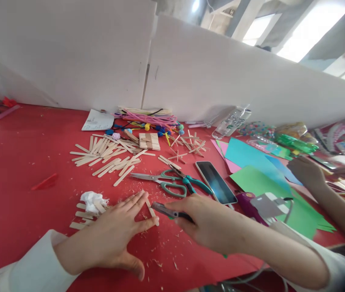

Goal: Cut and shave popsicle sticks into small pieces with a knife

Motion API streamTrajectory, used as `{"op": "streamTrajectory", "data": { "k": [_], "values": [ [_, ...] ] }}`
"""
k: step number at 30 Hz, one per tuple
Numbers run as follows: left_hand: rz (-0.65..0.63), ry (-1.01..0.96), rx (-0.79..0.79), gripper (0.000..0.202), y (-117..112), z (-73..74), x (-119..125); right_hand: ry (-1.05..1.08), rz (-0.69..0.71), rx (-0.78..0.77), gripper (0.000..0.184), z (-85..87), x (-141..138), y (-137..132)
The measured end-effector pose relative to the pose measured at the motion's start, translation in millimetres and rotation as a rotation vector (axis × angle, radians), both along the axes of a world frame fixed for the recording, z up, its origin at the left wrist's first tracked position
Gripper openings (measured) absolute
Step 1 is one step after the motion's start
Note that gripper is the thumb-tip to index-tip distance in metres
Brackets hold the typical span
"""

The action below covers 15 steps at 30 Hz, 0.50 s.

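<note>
My left hand (120, 227) lies low over the red table, fingers spread, its fingertips pinning a wooden craft stick (152, 211) near both ends. In my right hand (204, 221) is a cutting tool (163, 209) with a grey metal head and dark handle; its exact kind is partly hidden by my fingers. The tool's tip is right beside the stick, but whether they touch I cannot tell. Left of my left hand, a crumpled white tissue (92, 202) rests on several craft sticks (79, 224). Thin wood shavings lie scattered around both hands.
Beyond my hands are scissors (163, 181), teal-handled pliers (195, 182), a phone (216, 181) and loose craft sticks (99, 152). Coloured paper (251, 162), a charger (269, 205) and a clear bottle (231, 121) lie right. Another person's hand (306, 174) is at far right.
</note>
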State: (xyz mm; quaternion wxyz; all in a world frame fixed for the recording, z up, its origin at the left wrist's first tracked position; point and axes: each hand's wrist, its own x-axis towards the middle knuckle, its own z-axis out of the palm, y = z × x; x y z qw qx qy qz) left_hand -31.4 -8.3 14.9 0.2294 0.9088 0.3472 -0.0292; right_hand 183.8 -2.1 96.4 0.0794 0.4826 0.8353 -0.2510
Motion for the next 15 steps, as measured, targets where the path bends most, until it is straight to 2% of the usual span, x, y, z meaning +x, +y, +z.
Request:
{"op": "streamTrajectory", "data": {
  "k": [4,7,12,15],
  "values": [
    [-0.003,-0.027,-0.019,0.089,0.7,1.5,2.0,0.069,-0.072,-0.058,0.035,-9.1,10.4,1.2],
    [-0.004,-0.038,-0.026,0.09,1.0,1.6,2.4,0.073,-0.061,-0.047,0.037,-12.9,9.7,-2.6],
    [-0.003,-0.068,-0.013,0.088,-0.3,-3.0,-1.5,0.016,0.049,0.03,0.037,-6.5,-3.2,-4.1],
    [0.0,-0.075,-0.014,0.087,-0.4,-3.9,-2.4,0.03,0.035,-0.003,0.035,-3.6,-3.4,-1.4]
  ]
}}
